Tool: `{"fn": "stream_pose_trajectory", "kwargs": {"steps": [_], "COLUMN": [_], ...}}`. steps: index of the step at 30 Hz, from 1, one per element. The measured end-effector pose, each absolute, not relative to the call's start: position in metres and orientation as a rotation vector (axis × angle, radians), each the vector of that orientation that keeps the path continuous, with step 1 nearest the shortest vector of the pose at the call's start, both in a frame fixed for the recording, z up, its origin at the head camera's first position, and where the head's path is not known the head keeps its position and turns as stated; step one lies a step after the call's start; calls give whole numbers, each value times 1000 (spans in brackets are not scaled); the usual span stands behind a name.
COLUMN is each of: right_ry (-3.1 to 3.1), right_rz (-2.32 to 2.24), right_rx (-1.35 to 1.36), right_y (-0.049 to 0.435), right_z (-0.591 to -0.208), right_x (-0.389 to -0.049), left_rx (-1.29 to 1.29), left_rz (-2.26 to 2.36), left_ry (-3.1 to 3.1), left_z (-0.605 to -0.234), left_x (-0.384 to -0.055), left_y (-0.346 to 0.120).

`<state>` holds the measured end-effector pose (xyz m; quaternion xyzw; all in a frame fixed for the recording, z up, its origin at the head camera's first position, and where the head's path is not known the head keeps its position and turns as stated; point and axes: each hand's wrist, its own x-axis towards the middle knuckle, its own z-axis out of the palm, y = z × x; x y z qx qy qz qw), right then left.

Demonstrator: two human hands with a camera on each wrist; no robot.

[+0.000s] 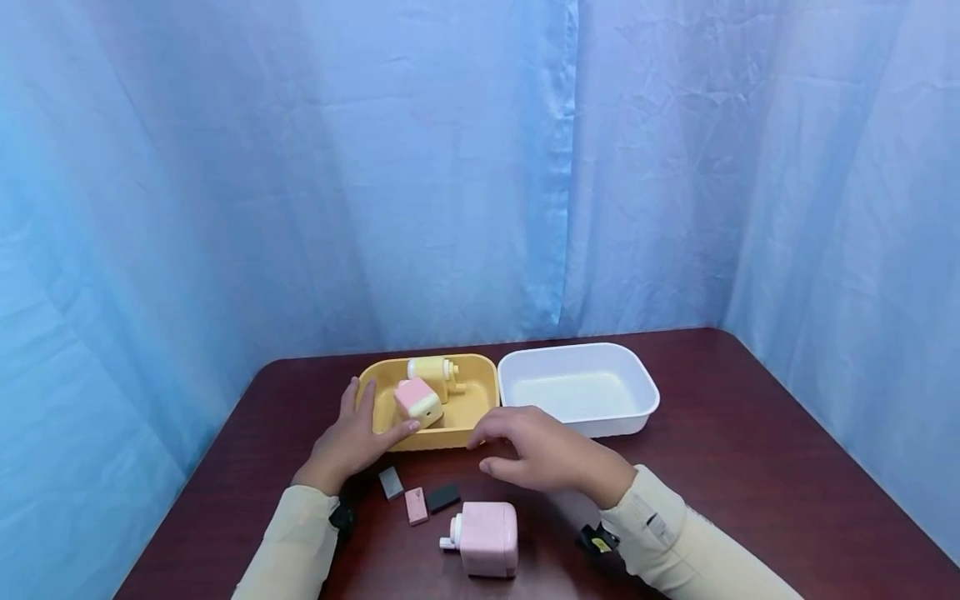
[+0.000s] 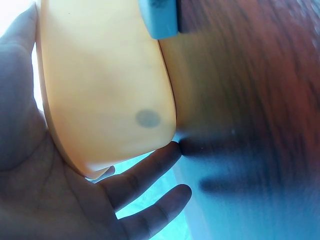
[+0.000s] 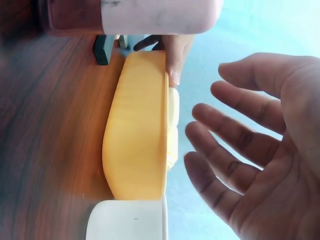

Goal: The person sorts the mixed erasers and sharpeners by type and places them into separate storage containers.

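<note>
My left hand (image 1: 348, 442) grips the left end of the yellow tray (image 1: 442, 440), thumb at the front rim and fingers about the end wall. Inside the tray lie a yellow crank pencil sharpener (image 1: 429, 368) and a pink-and-cream one (image 1: 415, 393). My right hand (image 1: 543, 454) hovers by the tray's front right corner, fingers loosely bent, holding nothing; its palm shows bare in the right wrist view. Nearer the body stands a pink crank pencil sharpener (image 1: 489, 540), also at the top of the right wrist view.
A white tray (image 1: 645, 421) adjoins the yellow one on the right. Three small eraser-like blocks lie before the yellow tray: grey (image 1: 391, 482), pink (image 1: 416, 506) and black (image 1: 442, 498). Blue curtains (image 1: 450, 183) hang behind the dark wooden table (image 1: 735, 483).
</note>
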<state>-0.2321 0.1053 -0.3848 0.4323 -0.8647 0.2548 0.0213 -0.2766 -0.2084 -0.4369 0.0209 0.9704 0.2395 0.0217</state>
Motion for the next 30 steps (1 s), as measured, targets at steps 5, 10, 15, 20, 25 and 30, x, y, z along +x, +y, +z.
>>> {"fn": "stream_pose_trajectory", "kwargs": {"steps": [5, 10, 15, 20, 25, 30], "right_ry": [-2711, -2748, -2789, -2757, -2671, -2627], "right_rz": [805, 782, 751, 753, 800, 733], "right_rx": [1421, 1483, 1549, 1754, 1971, 2042], "right_y": [110, 117, 123, 123, 118, 114], "right_z": [-382, -380, -375, -374, -375, -376], "right_x": [-230, -228, -224, -218, -215, -211], "left_rx": [71, 84, 82, 77, 67, 61], "left_rz": [743, 742, 733, 723, 723, 719], "left_ry": [2999, 3000, 3013, 3012, 3012, 3010], "left_z": [-437, -437, -438, -439, -438, -438], "left_x": [-277, -277, -278, -279, -280, -279], "left_y": [-209, -208, -208, -209, -210, -209]}}
